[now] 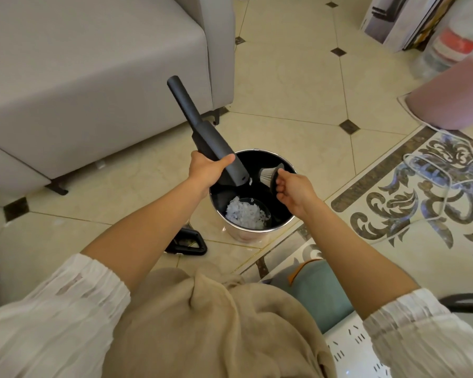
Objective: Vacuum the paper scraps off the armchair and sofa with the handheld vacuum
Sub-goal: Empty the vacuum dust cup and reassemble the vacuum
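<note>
Vacuum (202, 132) held tilted over the bin (257, 230), open end down so debris falls inside; left hand (206, 170) wrapped round its body. Pleated filter (268, 174) pinched by right hand (292, 190) just beside that open end, over the bin too, likely to shake dust in. White scraps (246, 212) heaped at the bottom. Armchair (93, 77) close behind, seat showing no scraps. Black part (186, 242) lying on the floor (298, 91) beside the bin. Emptying stage, by the look.

The cream tiled floor (298, 85) carries a metal bin (253, 233) standing right under my hands. A black triangular attachment (187, 242) lies beside the bin below my left forearm, and the grey armchair (79, 85) stands beyond my left hand.
</note>
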`<state>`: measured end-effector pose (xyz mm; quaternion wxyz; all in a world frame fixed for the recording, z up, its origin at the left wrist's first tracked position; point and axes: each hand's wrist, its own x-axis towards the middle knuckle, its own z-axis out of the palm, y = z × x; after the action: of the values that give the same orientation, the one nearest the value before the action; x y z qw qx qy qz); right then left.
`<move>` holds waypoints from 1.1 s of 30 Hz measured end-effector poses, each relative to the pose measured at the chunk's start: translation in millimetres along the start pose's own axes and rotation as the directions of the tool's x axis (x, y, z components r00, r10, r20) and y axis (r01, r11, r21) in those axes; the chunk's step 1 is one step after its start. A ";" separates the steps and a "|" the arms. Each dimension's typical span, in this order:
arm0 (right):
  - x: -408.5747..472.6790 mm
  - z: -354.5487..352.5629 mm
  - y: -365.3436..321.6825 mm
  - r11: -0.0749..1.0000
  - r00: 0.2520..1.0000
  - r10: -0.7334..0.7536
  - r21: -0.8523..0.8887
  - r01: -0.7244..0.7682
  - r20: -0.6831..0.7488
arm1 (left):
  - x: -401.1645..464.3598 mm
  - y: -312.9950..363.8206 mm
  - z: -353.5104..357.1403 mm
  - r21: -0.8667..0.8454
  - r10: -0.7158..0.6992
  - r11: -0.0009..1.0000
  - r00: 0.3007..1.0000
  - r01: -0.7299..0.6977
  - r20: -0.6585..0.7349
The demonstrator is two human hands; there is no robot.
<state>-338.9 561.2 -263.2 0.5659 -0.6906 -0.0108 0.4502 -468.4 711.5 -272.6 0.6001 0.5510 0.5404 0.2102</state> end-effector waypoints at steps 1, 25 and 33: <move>0.6 -1.3 -0.7 1.000 1.000 0.010 -0.003 -0.010 -0.011 | 1.1 -0.3 -2.1 -0.025 -0.006 1.000 1.000 0.007 0.014; -34.9 60.7 -17.6 0.946 0.938 -0.300 -0.072 0.315 0.173 | -36.9 16.1 -8.0 -0.438 -0.246 0.809 0.903 0.392 0.353; -46.9 95.4 -22.6 0.914 0.923 -0.347 -0.160 0.372 0.165 | -39.5 20.2 -40.1 -0.522 -0.259 0.762 0.919 0.383 0.296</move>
<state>-416.0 618.4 -212.3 0.5694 -0.6955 -0.2182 0.3802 -509.7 701.6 -230.6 0.8168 0.2637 0.4737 0.1973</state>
